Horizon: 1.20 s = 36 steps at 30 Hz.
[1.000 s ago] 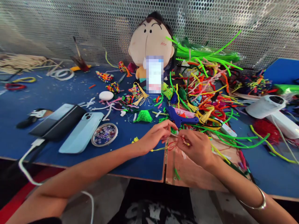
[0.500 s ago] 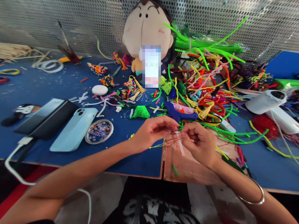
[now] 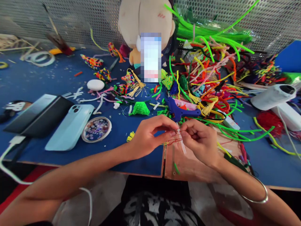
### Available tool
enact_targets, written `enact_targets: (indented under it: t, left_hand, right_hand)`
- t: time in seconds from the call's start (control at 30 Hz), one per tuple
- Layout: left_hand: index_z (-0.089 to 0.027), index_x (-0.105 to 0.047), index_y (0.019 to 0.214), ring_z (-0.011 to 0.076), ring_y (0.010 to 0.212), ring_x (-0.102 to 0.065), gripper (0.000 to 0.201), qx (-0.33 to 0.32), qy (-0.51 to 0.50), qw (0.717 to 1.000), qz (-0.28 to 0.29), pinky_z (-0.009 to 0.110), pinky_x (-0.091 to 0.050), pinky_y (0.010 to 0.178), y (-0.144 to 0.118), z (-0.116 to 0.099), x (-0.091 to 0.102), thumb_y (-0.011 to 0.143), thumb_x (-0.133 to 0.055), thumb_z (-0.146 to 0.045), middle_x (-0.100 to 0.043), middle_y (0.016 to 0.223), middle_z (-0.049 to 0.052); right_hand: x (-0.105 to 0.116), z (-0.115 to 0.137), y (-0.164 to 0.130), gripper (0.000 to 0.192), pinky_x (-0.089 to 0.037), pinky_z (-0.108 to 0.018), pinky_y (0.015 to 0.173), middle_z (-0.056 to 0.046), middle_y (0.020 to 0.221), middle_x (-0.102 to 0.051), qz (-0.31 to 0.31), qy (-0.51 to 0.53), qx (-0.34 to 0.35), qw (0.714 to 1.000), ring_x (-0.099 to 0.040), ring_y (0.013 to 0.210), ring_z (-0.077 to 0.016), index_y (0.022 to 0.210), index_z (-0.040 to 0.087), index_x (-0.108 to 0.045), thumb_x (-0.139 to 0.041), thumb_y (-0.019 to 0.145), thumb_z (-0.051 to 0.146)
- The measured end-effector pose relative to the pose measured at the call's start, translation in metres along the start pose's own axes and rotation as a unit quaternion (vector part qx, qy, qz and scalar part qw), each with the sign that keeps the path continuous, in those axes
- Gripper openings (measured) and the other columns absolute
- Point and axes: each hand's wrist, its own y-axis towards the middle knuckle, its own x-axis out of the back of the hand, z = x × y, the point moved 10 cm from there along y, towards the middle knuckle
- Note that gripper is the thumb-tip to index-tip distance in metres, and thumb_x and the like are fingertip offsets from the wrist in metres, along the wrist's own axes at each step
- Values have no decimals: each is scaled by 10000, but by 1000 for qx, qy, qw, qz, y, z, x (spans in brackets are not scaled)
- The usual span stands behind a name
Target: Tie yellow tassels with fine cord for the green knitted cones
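Close together above the table's front edge, my left hand [image 3: 150,135] and my right hand [image 3: 201,139] both pinch at a thin translucent stick [image 3: 182,146]. Red cord [image 3: 174,141] runs across and around this tilted stick. The left thumb and forefinger close at the stick's upper part, while the right fingertips press together on the cord beside it. Exactly what lies between the fingertips is partly hidden. A yellow tassel [image 3: 130,136] shows behind my left wrist. Just beyond the hands lies a blue glue gun [image 3: 184,112].
Left of my hands are a light blue phone [image 3: 70,127], a dark folding device [image 3: 42,116] and a round dish of beads [image 3: 97,129]. Tangled pipe cleaners [image 3: 211,81] cover the right back. A plush toy [image 3: 145,18] stands behind a lit phone [image 3: 150,58].
The view has shifted slightly, so the table things sit higher and those on the left farther left. My hands keep their pinch on the stick and cord, with small finger movements.
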Motion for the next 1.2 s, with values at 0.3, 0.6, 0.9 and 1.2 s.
enact_targets:
  t: [0.3, 0.6, 0.9, 1.2]
  left_hand:
    - [-157, -601, 888, 79, 786, -661, 68, -194, 252, 947, -42, 163, -537, 760, -15, -34, -5, 828, -610, -125, -699, 833, 14]
    - [-145, -597, 1000, 90, 863, -655, 143, -247, 354, 902, -2, 162, -509, 774, -26, -36, -14, 860, -572, -149, -696, 929, 39]
    - [-109, -592, 950, 108, 799, -652, 102, -259, 364, 895, 18, 187, -513, 740, -21, -35, -20, 868, -533, -121, -689, 836, 45]
    - [-138, -582, 786, 53, 646, -589, 77, -153, 229, 961, -34, 139, -483, 652, -10, -31, -3, 837, -548, -92, -642, 700, -10]
  right_hand:
    - [-15, -13, 5, 77, -233, -159, 391, 81, 501, -370, 41, 94, -71, 992, -303, 438, -31, 682, 174, -506, -511, 755, 198]
    - [-17, -16, 6, 46, -236, -162, 402, 79, 508, -411, 51, 102, -84, 990, -334, 445, -31, 683, 165, -517, -511, 729, 165]
    - [-19, -17, 5, 60, -263, -162, 409, 75, 520, -428, 73, 52, -76, 993, -368, 452, -36, 702, 160, -527, -515, 760, 151]
    - [-4, 41, -16, 104, -303, -172, 404, 54, 607, -560, -45, -215, 227, 949, -369, 437, -37, 905, 175, -589, -568, 834, 103]
